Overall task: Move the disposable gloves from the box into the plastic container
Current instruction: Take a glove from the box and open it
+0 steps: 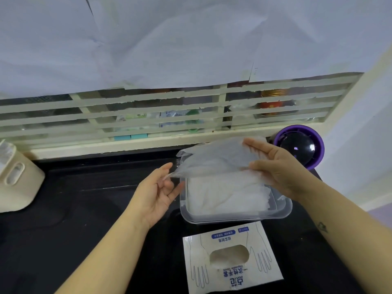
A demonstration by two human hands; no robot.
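Observation:
A clear plastic container [284, 211] sits on the black counter with a pile of thin translucent gloves [229, 198] inside. Above it a single disposable glove [216, 158] is stretched flat. My right hand [273, 166] pinches its right end between thumb and fingers. My left hand [157, 192] is palm up at the container's left side, fingertips touching the glove's left tip. The white glove box [231, 259] lies flat near the counter's front edge, its oval opening showing more gloves.
A beige holder [17, 179] stands at the left on the black counter [84, 209]. A purple round device with a dark dome [299, 146] sits behind the container at the right. A barred window ledge with paper above runs along the back.

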